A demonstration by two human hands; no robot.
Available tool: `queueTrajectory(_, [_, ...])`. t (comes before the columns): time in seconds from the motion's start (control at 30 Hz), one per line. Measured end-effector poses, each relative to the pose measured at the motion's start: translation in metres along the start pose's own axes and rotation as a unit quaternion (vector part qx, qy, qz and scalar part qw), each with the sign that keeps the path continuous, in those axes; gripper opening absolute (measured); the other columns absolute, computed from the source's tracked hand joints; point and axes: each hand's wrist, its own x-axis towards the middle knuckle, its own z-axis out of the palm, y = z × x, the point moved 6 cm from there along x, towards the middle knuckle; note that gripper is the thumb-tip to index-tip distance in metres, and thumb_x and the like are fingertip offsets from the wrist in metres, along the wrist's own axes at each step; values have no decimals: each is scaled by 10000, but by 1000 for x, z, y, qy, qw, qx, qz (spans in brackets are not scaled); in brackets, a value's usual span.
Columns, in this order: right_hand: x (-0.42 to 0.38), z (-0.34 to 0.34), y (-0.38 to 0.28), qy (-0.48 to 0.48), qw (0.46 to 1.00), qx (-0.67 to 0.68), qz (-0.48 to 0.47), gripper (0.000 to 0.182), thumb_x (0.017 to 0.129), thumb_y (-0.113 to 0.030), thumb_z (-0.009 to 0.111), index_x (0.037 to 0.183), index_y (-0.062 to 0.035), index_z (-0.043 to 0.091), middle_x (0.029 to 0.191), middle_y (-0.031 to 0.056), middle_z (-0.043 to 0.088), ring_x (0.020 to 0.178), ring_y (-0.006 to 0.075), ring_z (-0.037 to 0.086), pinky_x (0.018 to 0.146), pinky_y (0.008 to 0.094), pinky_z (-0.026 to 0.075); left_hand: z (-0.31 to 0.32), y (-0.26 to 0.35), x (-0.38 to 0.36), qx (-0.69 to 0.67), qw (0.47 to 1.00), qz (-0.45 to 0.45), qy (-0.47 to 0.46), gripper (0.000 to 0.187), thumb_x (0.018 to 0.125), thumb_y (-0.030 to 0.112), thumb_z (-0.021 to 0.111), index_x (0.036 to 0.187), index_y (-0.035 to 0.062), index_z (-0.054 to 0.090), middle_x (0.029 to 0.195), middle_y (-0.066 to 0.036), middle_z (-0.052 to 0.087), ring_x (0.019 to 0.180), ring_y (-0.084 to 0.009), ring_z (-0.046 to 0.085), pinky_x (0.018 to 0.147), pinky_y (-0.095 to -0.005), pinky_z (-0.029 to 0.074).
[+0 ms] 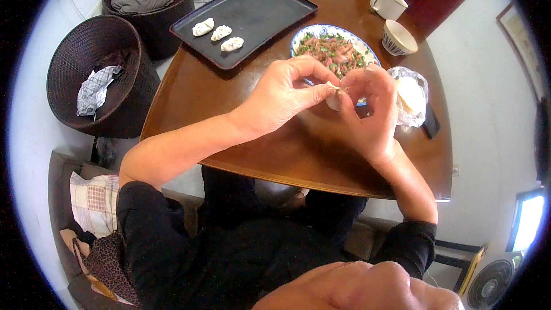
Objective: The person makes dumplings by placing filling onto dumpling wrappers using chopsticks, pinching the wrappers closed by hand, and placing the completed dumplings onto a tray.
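Both my hands meet above the wooden table, just in front of a blue-rimmed plate (297, 38) of meat and green filling (330, 51). Thumb and forefinger of my left hand (281, 95) pinch the edge of a small pale dumpling (332, 101). My right hand (370, 106) pinches the same dumpling from the other side, its fingers curled. Much of the dumpling is hidden behind the fingertips. Three folded dumplings (221, 33) lie on the left part of a black tray (270, 14). Right of my right hand is a clear plastic bag (419, 95) with round pale wrappers (410, 96).
A white mug (390, 4) and a patterned bowl (399, 38) stand at the table's back right. A dark phone-like object (431, 123) lies beside the bag. Two woven baskets (63, 80) with cloths stand left of the table (241, 152).
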Motion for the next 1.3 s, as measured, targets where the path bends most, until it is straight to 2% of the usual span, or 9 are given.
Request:
queueTrajectory(0.3, [1,-2,2,-26,998,-52,32,345,753,77,648,1043,-24,489,882,74,564,666,144,541,600,278,474,0,-12,2,-103,994,-18,-1,120,895,78,642,996,16,627,939,-22,637,883,-80,594,810,-228,493])
queueTrajectory(0.37, [2,-4,-1,-22,998,-45,46,318,753,78,648,1016,-27,503,856,73,565,670,147,551,598,277,476,-1,-11,2,-66,998,-14,6,106,894,77,645,983,21,630,908,-11,636,856,-70,589,788,-221,491])
queueTrajectory(0.43, [5,1,-10,-99,991,-78,40,272,757,67,652,977,-32,526,828,80,567,672,158,571,590,276,479,-2,-10,2,-41,999,-3,6,108,893,73,645,985,16,632,916,-10,629,859,-68,584,784,-219,488])
queueTrajectory(0.57, [3,4,-15,-90,994,-60,-10,241,766,45,659,960,-36,541,824,87,575,675,173,587,588,287,486,0,0,-2,48,999,23,5,122,892,52,638,1002,0,633,954,-11,605,876,-65,568,782,-220,481])
queueTrajectory(1.07, [4,3,-7,-80,992,-94,-23,251,789,35,651,993,-37,524,850,124,567,699,222,581,637,321,485,1,-4,3,69,993,94,-12,87,895,56,630,965,3,626,1021,-53,643,964,-102,590,804,-237,500])
queueTrajectory(1.1, [4,3,-4,-92,989,-110,-20,305,789,27,661,1046,-29,507,882,125,564,721,220,579,652,322,485,2,-3,3,69,993,95,-13,87,895,56,630,965,3,626,1021,-53,643,964,-102,590,804,-237,500])
queueTrajectory(1.17, [5,4,-6,-102,987,-125,-23,360,789,19,670,1098,-22,490,914,126,560,744,217,577,666,324,486,-1,-12,5,-1,1000,-27,9,89,922,70,599,983,6,604,1027,-66,641,953,-107,601,826,-255,515])
queueTrajectory(1.23, [8,-3,-5,-27,998,-34,35,505,788,10,686,1216,3,418,986,124,543,800,198,567,684,313,490,-6,-12,6,-71,997,-20,36,88,934,80,583,990,11,588,1020,-66,638,946,-113,607,845,-270,522])
queueTrajectory(1.3, [7,-2,6,-28,996,32,84,568,820,-5,672,1291,14,354,1026,102,520,861,166,548,718,297,493,-11,-15,7,-140,988,-13,61,89,946,89,568,996,16,573,1013,-66,636,938,-120,613,863,-285,529])
